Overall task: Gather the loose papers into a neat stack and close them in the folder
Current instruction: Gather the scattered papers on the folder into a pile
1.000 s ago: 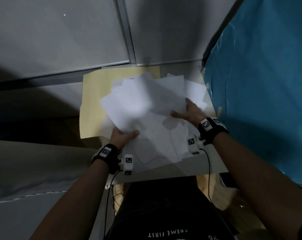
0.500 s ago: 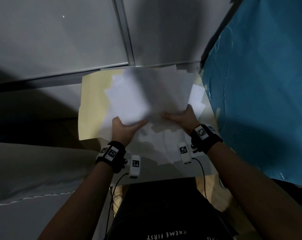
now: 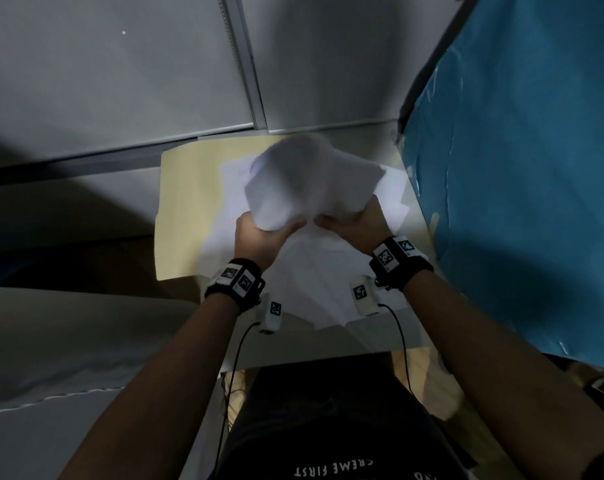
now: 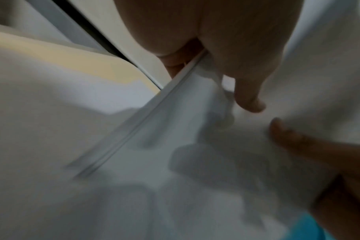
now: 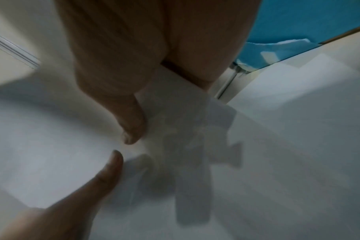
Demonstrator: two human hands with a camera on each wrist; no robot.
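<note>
Both hands clamped on a raised bundle of white papers (image 3: 311,181), centre of the head frame. Left hand (image 3: 259,237) gripped the bundle's lower left edge; right hand (image 3: 354,226) gripped its lower right edge, sheets fanning up and away from both grips, blurred. More loose sheets (image 3: 314,282) lay flat below the hands. Open manila folder (image 3: 189,209) lay under everything, bare part at centre left. Blue sheet (image 3: 518,168) filled the right side.
</note>
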